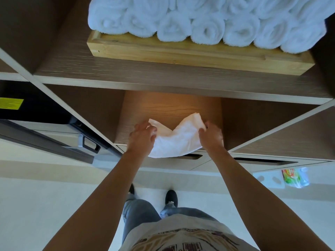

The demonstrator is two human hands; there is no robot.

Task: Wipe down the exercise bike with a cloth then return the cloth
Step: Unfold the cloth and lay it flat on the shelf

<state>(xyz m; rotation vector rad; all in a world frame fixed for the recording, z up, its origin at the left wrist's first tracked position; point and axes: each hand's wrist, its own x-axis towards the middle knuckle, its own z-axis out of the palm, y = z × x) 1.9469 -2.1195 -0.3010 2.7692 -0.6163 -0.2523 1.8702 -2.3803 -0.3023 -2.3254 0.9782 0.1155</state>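
Cloth basically being put back, bike nowhere in shot.
The crumpled white cloth (176,137) is pinched between left hand (143,137) and right hand (211,135) fingers, over the lit wooden shelf (163,107); only letting go seems left.

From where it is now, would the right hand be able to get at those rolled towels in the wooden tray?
Probably yes: the right hand grips the cloth, but nothing blocks the rolled towels on the open shelf above.

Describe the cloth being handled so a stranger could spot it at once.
Find the wooden shelf unit; its upper shelf carries a wooden tray of rolled white towels. In the lit compartment below, the cloth lies between the left hand and right hand. Unlike the towels, it is flat, thin and loosely folded.
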